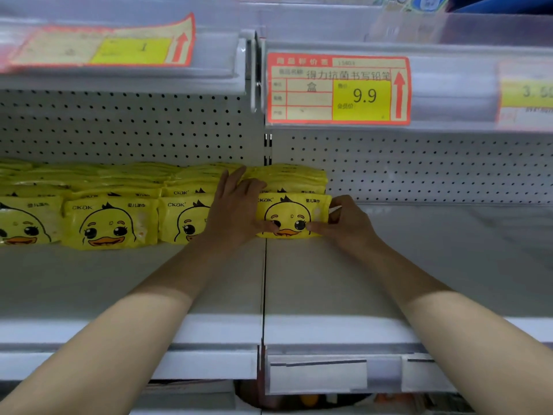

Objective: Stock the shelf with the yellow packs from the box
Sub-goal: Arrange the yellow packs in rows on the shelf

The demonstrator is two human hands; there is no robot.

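Observation:
A yellow pack with a duck face (291,215) stands upright at the front of the rightmost stack on the white shelf (329,283). My left hand (236,209) grips its left side, thumb across the front and fingers over the top. My right hand (344,224) pinches its right edge. Several more yellow packs (109,218) stand in rows to the left, with others behind them. The box is out of sight.
A perforated white back panel (434,166) closes the shelf. Bare shelf surface lies to the right of the held pack. The upper shelf's edge carries a red and yellow price tag (338,89) reading 9.9. A lower shelf rail (317,375) runs below my forearms.

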